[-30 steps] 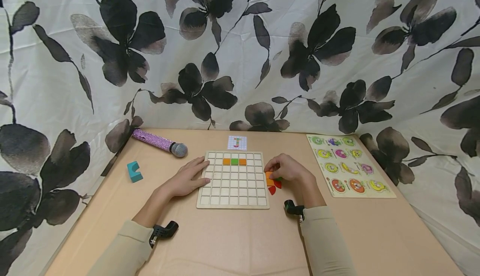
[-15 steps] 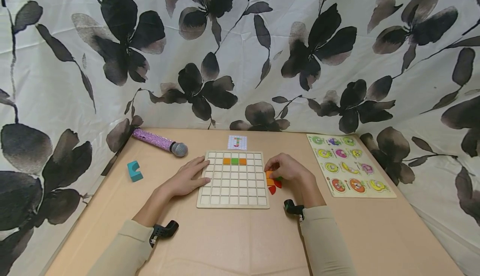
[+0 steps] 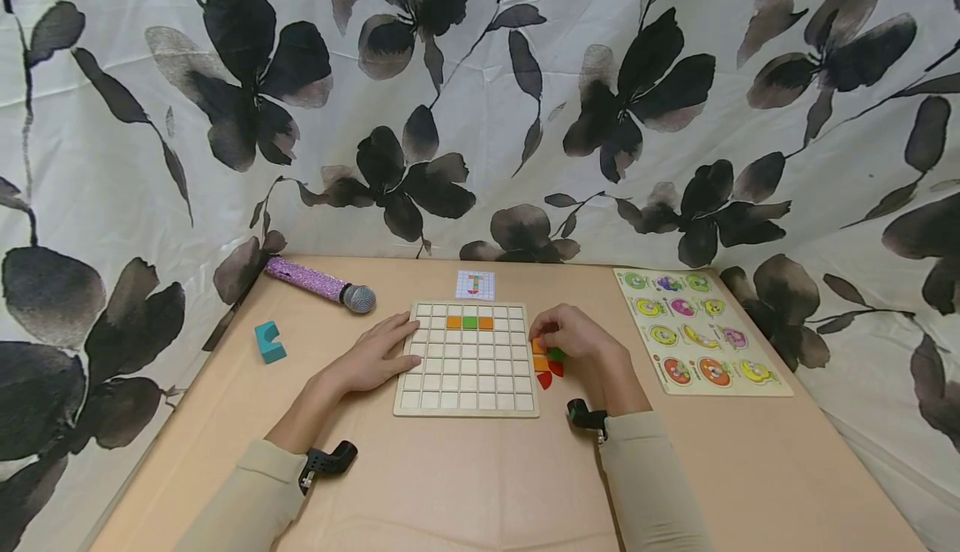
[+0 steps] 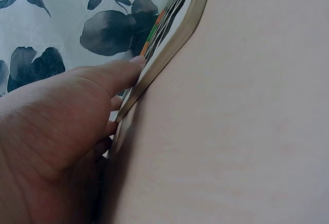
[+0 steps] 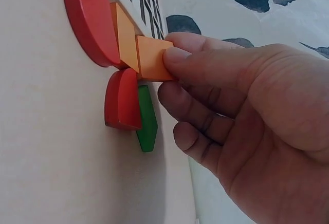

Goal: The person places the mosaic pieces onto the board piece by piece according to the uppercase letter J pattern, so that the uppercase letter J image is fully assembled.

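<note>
A white grid board lies flat, with two orange squares and a green square set in one upper row. On its left edge rests my left hand, fingers extended; the left wrist view shows the thumb against the rim. Just off the right edge, my right hand pinches an orange block between thumb and forefinger. Around that block lie another orange block, two red rounded pieces, one nearer the board and one lower, and a green piece.
Behind the board lies a small pattern card. A purple glittery microphone and a teal block are at the left. A fruit picture board lies at the right. A floral cloth hangs behind the table.
My right hand has shifted very slightly away from me, so a little more of the orange and green pieces shows. The left hand stays still on the board.
</note>
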Motion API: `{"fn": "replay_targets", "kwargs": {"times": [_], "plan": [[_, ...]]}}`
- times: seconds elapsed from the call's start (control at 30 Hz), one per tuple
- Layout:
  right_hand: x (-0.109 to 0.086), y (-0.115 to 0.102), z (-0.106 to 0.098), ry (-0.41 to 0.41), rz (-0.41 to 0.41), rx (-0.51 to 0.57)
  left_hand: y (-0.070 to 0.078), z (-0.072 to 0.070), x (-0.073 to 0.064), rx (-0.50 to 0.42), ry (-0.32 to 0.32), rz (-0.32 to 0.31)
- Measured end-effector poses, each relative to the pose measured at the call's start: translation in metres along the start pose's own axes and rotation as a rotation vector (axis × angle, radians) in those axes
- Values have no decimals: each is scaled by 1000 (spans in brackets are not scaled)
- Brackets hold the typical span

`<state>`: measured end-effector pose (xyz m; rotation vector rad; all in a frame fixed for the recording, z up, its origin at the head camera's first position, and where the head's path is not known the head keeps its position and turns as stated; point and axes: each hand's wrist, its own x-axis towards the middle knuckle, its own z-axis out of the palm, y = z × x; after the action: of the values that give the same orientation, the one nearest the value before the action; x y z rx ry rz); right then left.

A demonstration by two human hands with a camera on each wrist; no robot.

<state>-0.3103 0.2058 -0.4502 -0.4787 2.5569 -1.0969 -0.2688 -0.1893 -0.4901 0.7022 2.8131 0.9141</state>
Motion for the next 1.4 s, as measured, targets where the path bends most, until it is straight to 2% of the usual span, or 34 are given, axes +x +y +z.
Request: {"fn": "replay_targets", "kwargs": {"times": [0.23,0.53,0.73,0.93,1.4], "plan": [[1,-2,-3,98,-29,-21,0,0,1,4,2,4],[2,-4,-1,172,-80,-18,0,0,1,-3,-7,-8],[5,-8,1,177,-132,30,0,0,1,4,4,6],[7,-14,6,145,-137,91,0,0,0,5,7,9],[18,-25,25,197,-191,70,0,1,0,4,7,7]]}}
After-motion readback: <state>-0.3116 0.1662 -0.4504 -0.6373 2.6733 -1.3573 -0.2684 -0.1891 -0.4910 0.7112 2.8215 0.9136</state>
